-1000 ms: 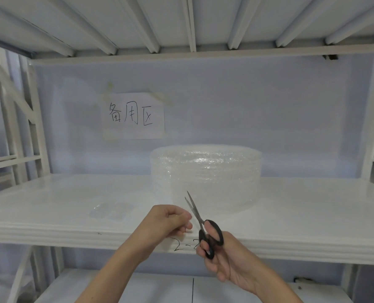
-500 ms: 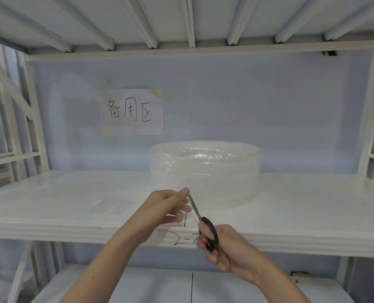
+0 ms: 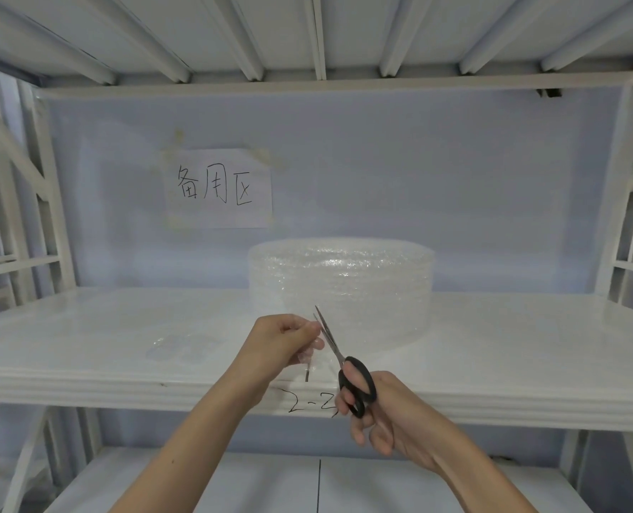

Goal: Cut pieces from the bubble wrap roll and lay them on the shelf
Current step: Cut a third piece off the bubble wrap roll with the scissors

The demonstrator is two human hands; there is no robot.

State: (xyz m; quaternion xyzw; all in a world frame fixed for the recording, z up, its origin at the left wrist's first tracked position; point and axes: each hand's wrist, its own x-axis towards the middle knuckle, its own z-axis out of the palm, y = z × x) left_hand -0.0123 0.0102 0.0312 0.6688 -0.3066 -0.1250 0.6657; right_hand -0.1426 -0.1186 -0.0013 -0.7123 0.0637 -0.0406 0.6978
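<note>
A wide clear bubble wrap roll (image 3: 340,286) lies flat on the white shelf (image 3: 511,349), slightly right of the middle. My left hand (image 3: 283,344) pinches the loose end of the bubble wrap in front of the roll. My right hand (image 3: 389,420) holds black-handled scissors (image 3: 344,368), their blades slightly apart and pointing up beside my left fingers, at the pinched wrap. Cut clear bubble wrap pieces (image 3: 181,348) lie flat on the shelf to the left.
A paper sign (image 3: 216,188) with handwritten characters is taped to the back wall. White upright posts stand at both sides. A lower shelf (image 3: 233,483) shows below. "2-2" is written on the shelf's front edge (image 3: 309,403).
My left hand rose and moved right to pinch the wrap by the blades. The scissors shifted slightly with my right hand and stay against the wrap.
</note>
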